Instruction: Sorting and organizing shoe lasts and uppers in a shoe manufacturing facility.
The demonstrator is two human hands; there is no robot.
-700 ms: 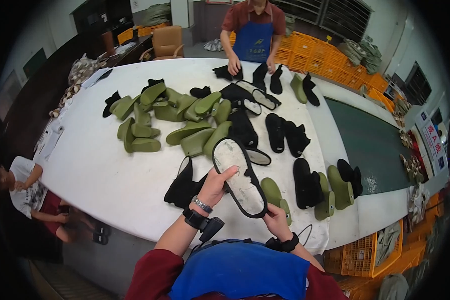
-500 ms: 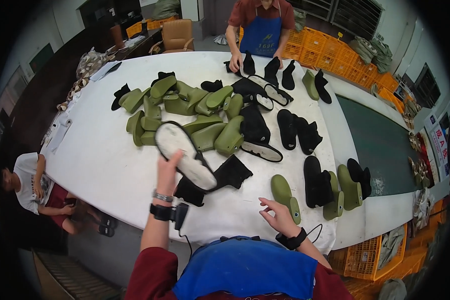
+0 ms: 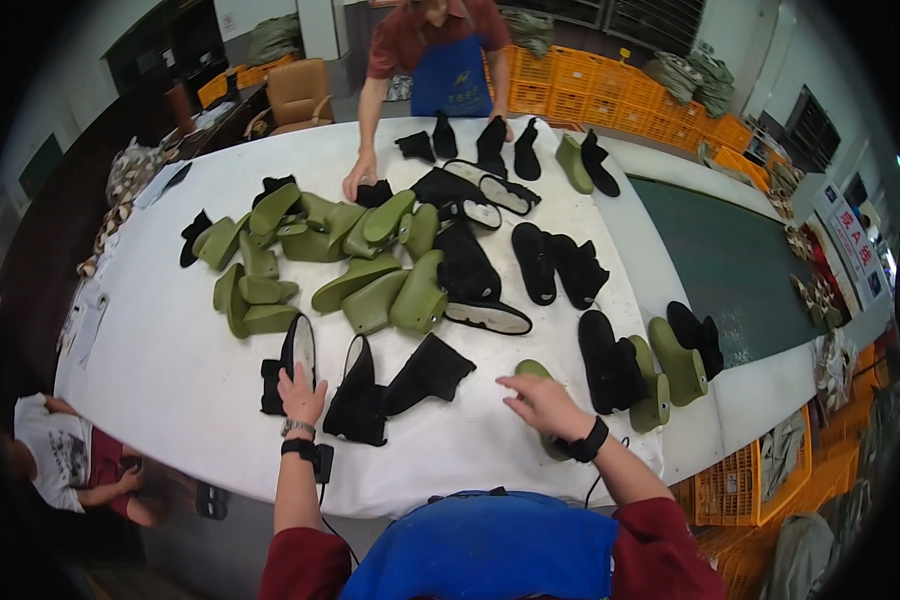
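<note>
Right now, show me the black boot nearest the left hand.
The pale-soled black boot overlapped by the left hand; the others lie clear of it.

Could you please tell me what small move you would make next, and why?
I would probably close the right hand on the green shoe last beneath it: that hand looks empty and already overlaps the last in view, while the left hand is spread at a black boot with a pale sole.
</note>
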